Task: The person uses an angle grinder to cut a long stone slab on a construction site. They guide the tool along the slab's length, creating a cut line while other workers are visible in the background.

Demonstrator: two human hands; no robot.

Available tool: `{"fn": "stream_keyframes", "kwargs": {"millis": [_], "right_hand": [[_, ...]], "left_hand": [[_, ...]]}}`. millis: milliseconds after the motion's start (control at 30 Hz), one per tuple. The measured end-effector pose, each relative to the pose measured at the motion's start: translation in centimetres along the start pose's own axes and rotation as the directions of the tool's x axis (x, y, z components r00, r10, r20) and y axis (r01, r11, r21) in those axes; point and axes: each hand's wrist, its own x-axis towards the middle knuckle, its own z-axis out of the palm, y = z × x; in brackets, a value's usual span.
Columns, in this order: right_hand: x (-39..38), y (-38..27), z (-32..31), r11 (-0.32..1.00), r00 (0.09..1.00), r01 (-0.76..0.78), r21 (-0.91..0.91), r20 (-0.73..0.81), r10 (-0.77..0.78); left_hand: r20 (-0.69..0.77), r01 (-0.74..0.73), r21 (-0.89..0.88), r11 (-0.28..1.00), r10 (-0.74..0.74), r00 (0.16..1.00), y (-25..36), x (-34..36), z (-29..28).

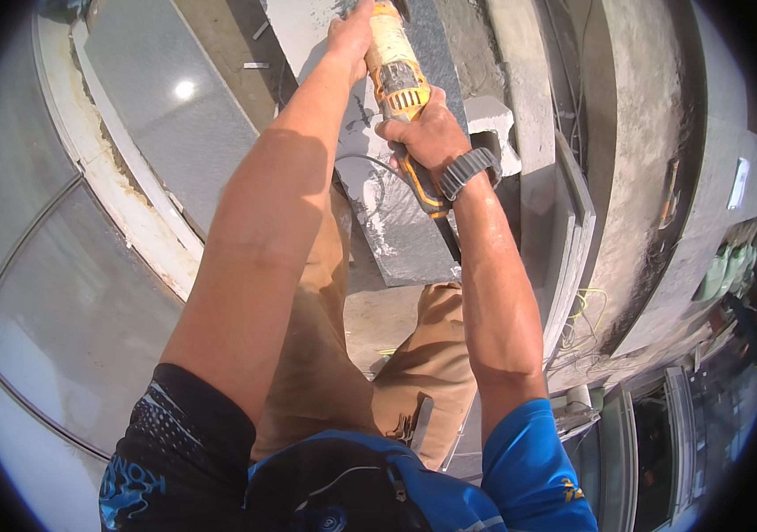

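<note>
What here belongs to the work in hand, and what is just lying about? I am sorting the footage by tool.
In use:
yellow dusty angle grinder
left hand on its front
right hand on its rear grip
dark grey stone slab

Lying about:
white concrete block
yellow wires
polished grey stone panel

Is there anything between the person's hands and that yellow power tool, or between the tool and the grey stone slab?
Nothing visible. The left hand grips the front of the yellow power tool and the right hand grips its rear handle. The tool lies right over the grey stone slab; its working end is cut off by the picture's top edge, so contact cannot be seen.
</note>
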Motion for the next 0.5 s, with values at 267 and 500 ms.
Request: {"fn": "stream_keyframes", "kwargs": {"millis": [267, 500], "right_hand": [[2.1, -0.5, 0.2, 0.999, 0.999, 0.049, 0.025, 0.017, -0.049], [2.7, -2.7, 0.6, 0.998, 0.998, 0.062, -0.034, 0.029, -0.061]], "left_hand": [[0.022, -0.006, -0.026, 1.000, 0.007, 1.000, 1.6, 1.8, 0.2], [0.010, -0.021, -0.022, 1.000, 0.021, 1.000, 3.3, 3.5, 0.0]]}}
